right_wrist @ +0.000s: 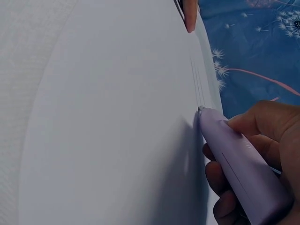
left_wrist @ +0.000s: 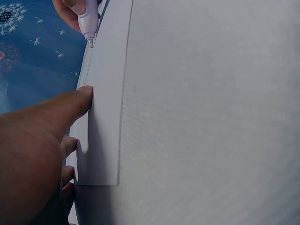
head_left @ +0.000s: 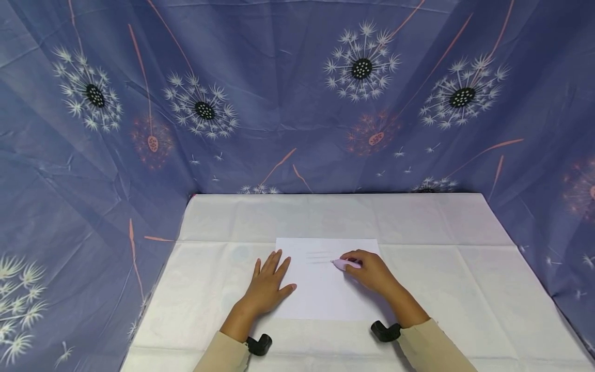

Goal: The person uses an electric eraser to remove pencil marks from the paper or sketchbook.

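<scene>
A white sheet of paper [head_left: 321,294] lies on the table, with a few faint, roughly parallel lines [head_left: 318,257] across its upper middle. My right hand [head_left: 369,271] grips a thick lilac pen-shaped tool [right_wrist: 241,164] with a narrow tip. That tip touches or nearly touches the paper, close to the right end of the lowest line; its exact kind I cannot tell. Fingers spread, my left hand [head_left: 267,287] rests across the sheet's left edge. In the left wrist view the thumb [left_wrist: 77,103] lies on the paper, and the tool's tip points down beyond it.
Under the sheet is a white, creased tablecloth [head_left: 441,289]. Blue fabric with dandelion prints [head_left: 279,93] hangs behind the table and along both sides. Black wrist mounts [head_left: 386,331] are strapped near both sleeve cuffs.
</scene>
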The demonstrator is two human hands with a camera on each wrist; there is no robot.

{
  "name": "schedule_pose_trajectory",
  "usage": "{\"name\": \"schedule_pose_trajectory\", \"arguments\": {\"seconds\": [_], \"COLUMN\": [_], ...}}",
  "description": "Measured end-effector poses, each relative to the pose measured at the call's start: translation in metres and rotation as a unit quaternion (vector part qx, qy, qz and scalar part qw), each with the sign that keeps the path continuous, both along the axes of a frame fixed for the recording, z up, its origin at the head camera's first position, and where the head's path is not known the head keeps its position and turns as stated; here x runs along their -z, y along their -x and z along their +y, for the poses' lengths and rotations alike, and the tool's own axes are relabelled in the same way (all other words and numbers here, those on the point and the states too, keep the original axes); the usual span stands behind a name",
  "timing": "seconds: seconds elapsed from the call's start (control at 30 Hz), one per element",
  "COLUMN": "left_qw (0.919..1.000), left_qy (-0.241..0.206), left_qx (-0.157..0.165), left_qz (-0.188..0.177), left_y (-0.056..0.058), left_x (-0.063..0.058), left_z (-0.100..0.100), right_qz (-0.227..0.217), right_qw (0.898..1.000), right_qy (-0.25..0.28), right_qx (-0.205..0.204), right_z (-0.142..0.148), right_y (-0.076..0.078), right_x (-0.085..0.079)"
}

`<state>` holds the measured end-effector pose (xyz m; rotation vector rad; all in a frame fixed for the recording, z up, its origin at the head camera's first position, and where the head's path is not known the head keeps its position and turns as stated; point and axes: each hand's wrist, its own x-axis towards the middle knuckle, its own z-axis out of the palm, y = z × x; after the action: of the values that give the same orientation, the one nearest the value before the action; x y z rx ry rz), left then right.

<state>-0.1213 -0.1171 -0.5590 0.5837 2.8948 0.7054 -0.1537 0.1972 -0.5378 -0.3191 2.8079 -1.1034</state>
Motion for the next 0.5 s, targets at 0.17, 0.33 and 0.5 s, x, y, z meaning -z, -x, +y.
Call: {"name": "schedule_pose_trajectory", "arguments": {"seconds": [0.17, 0.33, 0.5], "left_qw": [0.9999, 1.0, 1.0], "left_qy": [-0.007, 0.001, 0.007], "left_qx": [0.002, 0.0, -0.002], "left_qz": [0.007, -0.002, -0.006], "left_y": [-0.0006, 0.0003, 0.0007], "left_x": [-0.0002, -0.0015, -0.001], "left_z": [-0.0003, -0.0001, 0.0002], "right_qz": [0.002, -0.003, -0.011], "right_qw": [1.0, 1.0, 1.0], "right_qy": [0.003, 0.006, 0.008], "right_qx": [0.002, 0.003, 0.003], "right_z": [0.0006, -0.0003, -0.0011], "right_y": [0.0001, 0.0004, 0.0012], "right_x": [0.0003, 0.0004, 0.0008]}}
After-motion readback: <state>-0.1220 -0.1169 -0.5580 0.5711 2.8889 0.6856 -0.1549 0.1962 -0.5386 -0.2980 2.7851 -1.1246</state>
